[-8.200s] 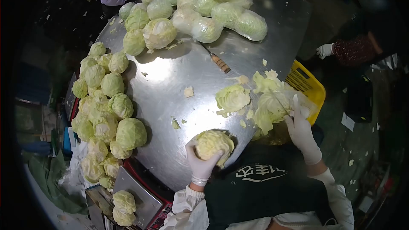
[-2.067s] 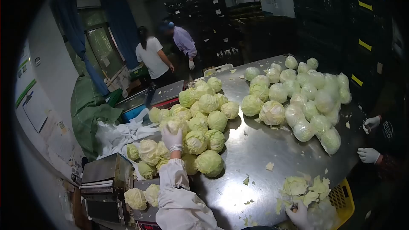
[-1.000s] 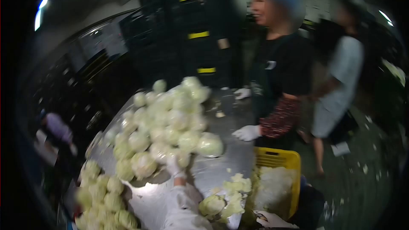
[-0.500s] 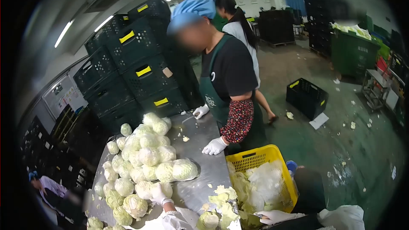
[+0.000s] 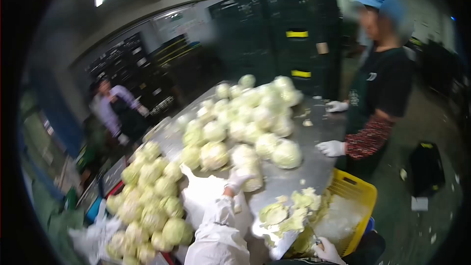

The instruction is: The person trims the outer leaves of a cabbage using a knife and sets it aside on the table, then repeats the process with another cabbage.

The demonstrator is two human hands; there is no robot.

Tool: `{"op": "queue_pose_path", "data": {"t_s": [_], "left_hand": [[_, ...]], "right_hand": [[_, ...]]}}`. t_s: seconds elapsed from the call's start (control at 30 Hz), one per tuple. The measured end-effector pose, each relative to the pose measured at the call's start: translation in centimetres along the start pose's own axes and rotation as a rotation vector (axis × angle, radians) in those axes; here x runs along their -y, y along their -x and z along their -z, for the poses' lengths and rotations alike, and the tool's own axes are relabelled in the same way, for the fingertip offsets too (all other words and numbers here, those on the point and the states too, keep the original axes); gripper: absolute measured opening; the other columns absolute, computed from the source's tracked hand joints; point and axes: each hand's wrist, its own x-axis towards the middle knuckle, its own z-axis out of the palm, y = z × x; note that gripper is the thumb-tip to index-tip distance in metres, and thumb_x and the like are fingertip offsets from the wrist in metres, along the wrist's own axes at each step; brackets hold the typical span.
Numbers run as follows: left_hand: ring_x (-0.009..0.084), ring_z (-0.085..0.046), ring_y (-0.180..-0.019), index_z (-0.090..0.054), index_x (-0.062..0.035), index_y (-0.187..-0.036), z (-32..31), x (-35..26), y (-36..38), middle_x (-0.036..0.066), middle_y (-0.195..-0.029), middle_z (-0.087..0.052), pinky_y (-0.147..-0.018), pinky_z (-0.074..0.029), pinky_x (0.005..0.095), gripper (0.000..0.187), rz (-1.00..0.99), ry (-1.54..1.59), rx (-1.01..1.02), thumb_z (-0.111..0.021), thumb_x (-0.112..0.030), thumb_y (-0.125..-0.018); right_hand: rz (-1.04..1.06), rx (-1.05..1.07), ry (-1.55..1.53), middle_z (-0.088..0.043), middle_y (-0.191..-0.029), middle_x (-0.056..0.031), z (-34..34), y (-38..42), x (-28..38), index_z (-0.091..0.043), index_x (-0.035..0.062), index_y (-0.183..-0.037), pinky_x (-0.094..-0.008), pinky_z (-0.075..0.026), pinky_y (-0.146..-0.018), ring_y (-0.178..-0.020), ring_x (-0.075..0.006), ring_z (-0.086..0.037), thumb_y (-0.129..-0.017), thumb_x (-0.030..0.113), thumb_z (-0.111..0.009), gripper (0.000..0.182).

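Observation:
My left hand (image 5: 239, 179), in a white glove, grips the near end of a clear-bagged pair of cabbages (image 5: 246, 159) lying on the metal table (image 5: 319, 125). Just beyond is a heap of bagged cabbages (image 5: 265, 113), with some loose-looking heads at its near left side. At the bottom right, my right hand (image 5: 327, 252), also gloved, is closed around the handle of a knife (image 5: 318, 241); its blade is blurred and hard to make out. Trimmed cabbage leaves (image 5: 292, 211) lie on the table between my hands.
Loose cabbages (image 5: 152, 201) are piled at left. A yellow crate (image 5: 370, 201) with leaves and plastic bags stands at right. A co-worker (image 5: 382, 78) rests gloved hands on the table's right edge; another person (image 5: 122, 110) stands far left. Dark crates (image 5: 294, 54) are stacked behind.
My view has swung left, bringing the loose cabbage pile into sight. The bagged pair under my left hand now points away from me. The knife in my right hand has come into view.

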Motion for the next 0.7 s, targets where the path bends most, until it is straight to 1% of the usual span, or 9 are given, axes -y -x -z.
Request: {"op": "queue_pose_path", "data": {"t_s": [0.07, 0.1, 0.33, 0.37, 0.43, 0.57, 0.6, 0.63, 0.7], "left_hand": [[0.0323, -0.060, -0.123, -0.044, -0.0013, -0.146, 1.6, 0.8, 3.3, 0.023, -0.128, -0.064, -0.106, -0.047, 0.0397, 0.111, -0.015, -0.274, 0.014, -0.094, -0.049, -0.060], [0.0351, -0.060, -0.123, -0.038, 0.0004, -0.150, 2.4, -0.4, 5.1, 0.026, -0.128, -0.063, -0.106, -0.048, 0.0405, 0.123, -0.065, -0.419, 0.092, -0.096, -0.052, -0.054], [0.0482, -0.058, -0.124, -0.027, -0.0065, -0.155, 2.7, -6.9, 20.9, 0.031, -0.140, -0.052, -0.106, -0.050, 0.0451, 0.126, -0.047, -0.697, 0.506, -0.094, -0.047, -0.056], [0.0482, -0.058, -0.124, -0.027, -0.0065, -0.155, 2.5, -6.3, 22.1, 0.031, -0.140, -0.052, -0.106, -0.050, 0.0451, 0.126, -0.031, -0.693, 0.507, -0.094, -0.047, -0.056], [0.0458, -0.058, -0.126, -0.027, -0.0083, -0.156, 1.3, -5.4, 25.0, 0.030, -0.144, -0.049, -0.105, -0.050, 0.0446, 0.124, -0.264, -0.605, 0.186, -0.095, -0.044, -0.058], [0.0479, -0.054, -0.128, -0.038, -0.0032, -0.150, -0.6, -4.2, 27.4, 0.031, -0.141, -0.049, -0.108, -0.048, 0.0488, 0.120, -0.036, -0.452, 0.136, -0.096, -0.051, -0.056], [0.0463, -0.056, -0.125, -0.042, -0.0016, -0.146, -1.0, -4.2, 27.7, 0.031, -0.138, -0.051, -0.107, -0.048, 0.0476, 0.116, -0.090, -0.446, 0.095, -0.096, -0.050, -0.055], [0.0453, -0.057, -0.123, -0.042, 0.0003, -0.146, -1.0, -4.3, 27.6, 0.031, -0.134, -0.053, -0.106, -0.049, 0.0464, 0.118, -0.101, -0.400, 0.082, -0.097, -0.049, -0.054], [0.0445, -0.058, -0.124, -0.042, 0.0019, -0.145, -0.7, -3.3, 27.0, 0.031, -0.134, -0.054, -0.106, -0.049, 0.0443, 0.118, -0.094, -0.380, 0.080, -0.097, -0.048, -0.053]], "right_hand": [[-0.026, 0.006, 0.002, -0.067, -0.116, -0.0118, 0.1, 0.0, 4.1, -0.054, 0.0028, -0.142, -0.0316, -0.052, -0.085, -0.100, -0.0168, -0.062, -0.098, 0.009, -0.064, 0.046], [0.001, 0.001, -0.057, -0.064, -0.087, -0.0080, -0.9, -0.9, 3.2, -0.054, -0.0002, -0.137, -0.0270, -0.053, -0.066, -0.073, -0.0134, -0.065, -0.100, 0.013, -0.061, 0.039], [0.108, 0.218, -0.059, -0.058, -0.079, -0.0056, -2.7, -3.9, 6.7, -0.054, -0.0016, -0.133, -0.0292, -0.049, -0.060, -0.065, -0.0130, -0.058, -0.098, 0.010, -0.061, 0.037], [0.146, 0.242, -0.014, -0.058, -0.077, -0.0090, -2.9, -4.3, 6.9, -0.052, -0.0028, -0.135, -0.0336, -0.049, -0.061, -0.066, -0.0166, -0.059, -0.098, 0.011, -0.060, 0.040], [0.169, 0.240, 0.109, -0.060, -0.078, -0.0117, -3.0, -4.5, 7.9, -0.053, -0.0027, -0.135, -0.0355, -0.051, -0.065, -0.068, -0.0204, -0.060, -0.098, 0.012, -0.059, 0.040], [0.576, 0.176, 0.249, -0.064, -0.084, -0.0205, -4.3, -5.5, 9.2, -0.054, -0.0022, -0.135, -0.0425, -0.052, -0.074, -0.075, -0.0351, -0.063, -0.099, 0.015, -0.057, 0.040], [0.327, 0.259, 0.275, -0.067, -0.092, -0.0241, -4.1, -4.8, 10.6, -0.055, -0.0013, -0.135, -0.0438, -0.053, -0.079, -0.084, -0.0399, -0.068, -0.099, 0.016, -0.057, 0.039], [0.220, 0.288, 0.283, -0.066, -0.087, -0.0187, -4.0, -4.4, 11.7, -0.055, -0.0022, -0.133, -0.0400, -0.052, -0.073, -0.076, -0.0288, -0.066, -0.101, 0.018, -0.059, 0.038], [0.361, 0.239, 0.357, -0.065, -0.085, -0.0206, -4.4, -5.0, 10.4, -0.054, -0.0019, -0.132, -0.0422, -0.052, -0.071, -0.072, -0.0350, -0.065, -0.101, 0.019, -0.058, 0.037]]}}
